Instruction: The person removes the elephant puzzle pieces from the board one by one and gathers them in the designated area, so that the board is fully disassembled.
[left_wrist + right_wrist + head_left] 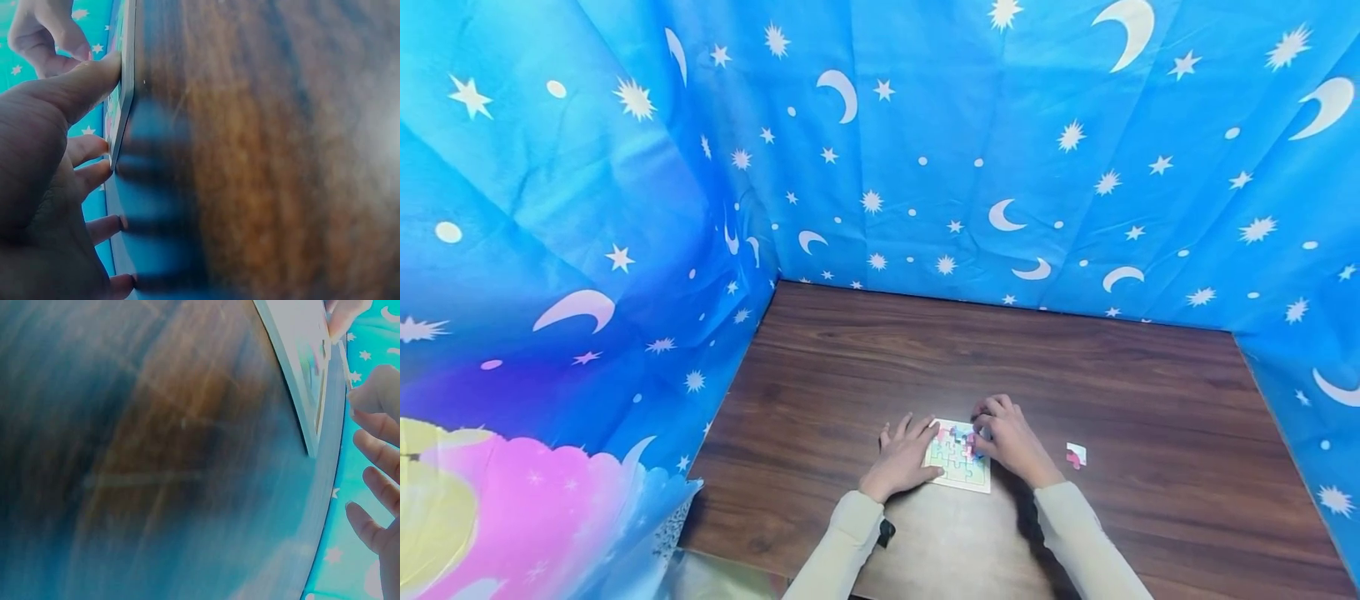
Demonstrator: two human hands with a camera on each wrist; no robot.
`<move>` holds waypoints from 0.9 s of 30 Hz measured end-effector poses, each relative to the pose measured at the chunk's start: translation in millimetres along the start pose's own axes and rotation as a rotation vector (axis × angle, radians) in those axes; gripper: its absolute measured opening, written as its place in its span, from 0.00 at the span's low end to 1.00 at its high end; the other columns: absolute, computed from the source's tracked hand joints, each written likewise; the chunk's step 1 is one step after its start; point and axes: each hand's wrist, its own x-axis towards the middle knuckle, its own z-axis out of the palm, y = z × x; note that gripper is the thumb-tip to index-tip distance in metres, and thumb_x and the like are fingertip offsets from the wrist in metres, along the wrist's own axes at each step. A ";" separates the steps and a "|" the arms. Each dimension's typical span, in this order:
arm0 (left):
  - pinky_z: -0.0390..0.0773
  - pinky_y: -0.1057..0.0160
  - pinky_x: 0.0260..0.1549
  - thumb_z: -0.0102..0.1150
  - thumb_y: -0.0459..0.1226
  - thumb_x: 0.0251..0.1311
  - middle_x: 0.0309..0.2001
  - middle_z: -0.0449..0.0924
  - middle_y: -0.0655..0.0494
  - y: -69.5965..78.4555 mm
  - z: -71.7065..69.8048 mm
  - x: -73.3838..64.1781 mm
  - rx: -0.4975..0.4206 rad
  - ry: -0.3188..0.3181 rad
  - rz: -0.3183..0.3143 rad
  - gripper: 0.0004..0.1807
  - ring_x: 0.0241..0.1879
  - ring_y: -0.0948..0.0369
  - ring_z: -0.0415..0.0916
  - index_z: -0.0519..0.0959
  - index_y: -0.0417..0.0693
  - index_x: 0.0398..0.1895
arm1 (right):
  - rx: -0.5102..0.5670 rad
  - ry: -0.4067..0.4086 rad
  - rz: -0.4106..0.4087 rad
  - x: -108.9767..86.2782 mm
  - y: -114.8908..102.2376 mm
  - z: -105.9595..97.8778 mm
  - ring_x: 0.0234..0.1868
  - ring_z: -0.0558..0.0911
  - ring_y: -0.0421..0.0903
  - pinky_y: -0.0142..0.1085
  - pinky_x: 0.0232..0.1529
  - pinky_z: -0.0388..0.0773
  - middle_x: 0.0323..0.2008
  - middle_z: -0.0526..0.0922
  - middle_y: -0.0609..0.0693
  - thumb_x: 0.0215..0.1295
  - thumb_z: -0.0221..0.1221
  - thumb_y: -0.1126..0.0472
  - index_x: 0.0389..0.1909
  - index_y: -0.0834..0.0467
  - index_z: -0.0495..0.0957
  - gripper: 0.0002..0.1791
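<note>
A small jigsaw puzzle in a pale frame lies on the table, many of its colourful pieces fitted together. My left hand rests at its left side, fingers spread, the thumb pressing on the near edge of the board in the left wrist view. Over the puzzle's far right corner, my right hand pinches a puzzle piece between thumb and forefinger; the fingers hide most of it. Its other fingers fan out in the right wrist view. To the right lies a loose white and red puzzle piece.
The dark wood-grain table runs back to a blue curtain with moons and stars, which also hangs on the left and right. A small black object shows beside the left sleeve. Pink and yellow cloth fills the lower left.
</note>
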 end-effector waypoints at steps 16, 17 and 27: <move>0.56 0.27 0.62 0.66 0.56 0.60 0.76 0.60 0.55 2.7 -0.1 2.6 0.007 -0.009 -0.012 0.42 0.75 0.42 0.53 0.66 0.53 0.76 | -0.021 0.080 0.031 -24.9 34.4 -34.8 0.49 0.74 0.62 0.61 0.44 0.71 0.42 0.82 0.59 0.50 0.71 0.67 0.24 0.56 0.81 0.07; 0.56 0.27 0.62 0.67 0.55 0.60 0.76 0.60 0.55 3.1 -0.4 2.4 0.002 -0.008 -0.011 0.42 0.75 0.42 0.53 0.66 0.53 0.76 | -0.024 0.074 0.042 -27.4 36.3 -36.6 0.49 0.74 0.61 0.60 0.44 0.71 0.42 0.82 0.59 0.51 0.71 0.67 0.24 0.56 0.81 0.07; 0.55 0.26 0.62 0.66 0.55 0.61 0.76 0.60 0.54 3.6 1.1 0.0 -0.018 -0.009 -0.001 0.42 0.75 0.42 0.52 0.65 0.52 0.76 | -0.041 0.071 0.127 -56.1 53.6 -47.0 0.48 0.74 0.62 0.59 0.43 0.70 0.42 0.82 0.60 0.51 0.71 0.69 0.25 0.58 0.82 0.06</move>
